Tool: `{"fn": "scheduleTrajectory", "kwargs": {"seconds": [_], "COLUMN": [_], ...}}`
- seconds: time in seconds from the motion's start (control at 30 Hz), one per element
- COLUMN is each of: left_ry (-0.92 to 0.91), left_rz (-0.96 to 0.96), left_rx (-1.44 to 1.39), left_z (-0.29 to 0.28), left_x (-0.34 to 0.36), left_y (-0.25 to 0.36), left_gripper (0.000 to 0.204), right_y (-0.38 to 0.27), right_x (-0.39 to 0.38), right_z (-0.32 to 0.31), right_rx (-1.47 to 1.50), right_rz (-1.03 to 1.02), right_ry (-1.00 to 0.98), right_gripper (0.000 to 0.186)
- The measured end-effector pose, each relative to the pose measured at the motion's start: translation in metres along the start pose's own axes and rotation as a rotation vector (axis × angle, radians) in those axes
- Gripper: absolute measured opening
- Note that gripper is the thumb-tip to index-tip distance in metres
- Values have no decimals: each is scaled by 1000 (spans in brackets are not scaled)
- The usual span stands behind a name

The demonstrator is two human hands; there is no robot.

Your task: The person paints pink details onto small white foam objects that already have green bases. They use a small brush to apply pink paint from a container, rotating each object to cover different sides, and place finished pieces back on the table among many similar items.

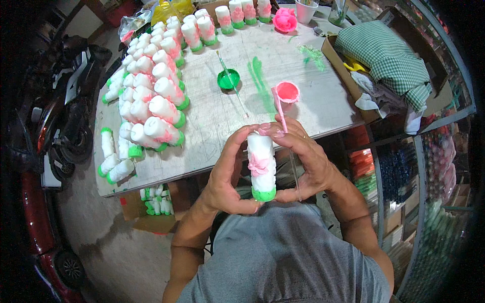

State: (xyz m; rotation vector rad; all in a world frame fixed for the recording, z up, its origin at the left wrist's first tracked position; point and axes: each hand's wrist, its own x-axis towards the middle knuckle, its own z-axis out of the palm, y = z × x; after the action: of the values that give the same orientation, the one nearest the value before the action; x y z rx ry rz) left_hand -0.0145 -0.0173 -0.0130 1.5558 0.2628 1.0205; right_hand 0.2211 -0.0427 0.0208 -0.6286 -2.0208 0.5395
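A white pillar candle (262, 182) with a raised pink flower and a green base is held upright between my two hands, close in front of my chest. My left hand (227, 174) grips it with fingertips at the top and thumb at the green base. On the other side, my right hand (314, 164) steadies the same candle with its fingers at top and bottom. Between those right fingers also sits a slim paintbrush (279, 109), its pink-coated end pointing up and its clear handle hanging down. Just beyond stands a small cup of pink paint (287, 92).
Many similar candles (164, 91) crowd the table's left side and far edge. A green paint dish (228, 79) has a brush across it. A pink flower-shaped object (285, 20) sits at the back; a cardboard box (348, 86) with cloths stands right. Another box (151, 222) is below.
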Motion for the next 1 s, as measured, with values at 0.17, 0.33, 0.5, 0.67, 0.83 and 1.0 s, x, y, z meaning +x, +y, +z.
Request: {"fn": "scheduleTrajectory", "kwargs": {"seconds": [0.17, 0.33, 0.5, 0.67, 0.83, 1.0], "left_ry": [24, 71, 15, 64, 110, 131], "left_rz": [131, 191, 270, 275, 259, 248], "left_rx": [363, 365, 404, 447, 455, 553], "left_z": [1, 5, 2, -2, -2, -1], "left_x": [4, 9, 11, 7, 8, 6], "left_y": [8, 10, 4, -1, -1, -4], "left_gripper": [124, 128, 134, 138, 140, 141], "right_y": [6, 9, 7, -10, -23, -32], "right_x": [0, 1, 1, -22, -23, -28], "right_z": [-6, -8, -10, -22, 2, 14], "right_rx": [19, 73, 53, 206, 265, 75], "right_rz": [10, 11, 88, 164, 80, 132], "right_ry": [-47, -69, -90, 298, 705, 572], "right_gripper": [97, 99, 106, 65, 37, 27]}}
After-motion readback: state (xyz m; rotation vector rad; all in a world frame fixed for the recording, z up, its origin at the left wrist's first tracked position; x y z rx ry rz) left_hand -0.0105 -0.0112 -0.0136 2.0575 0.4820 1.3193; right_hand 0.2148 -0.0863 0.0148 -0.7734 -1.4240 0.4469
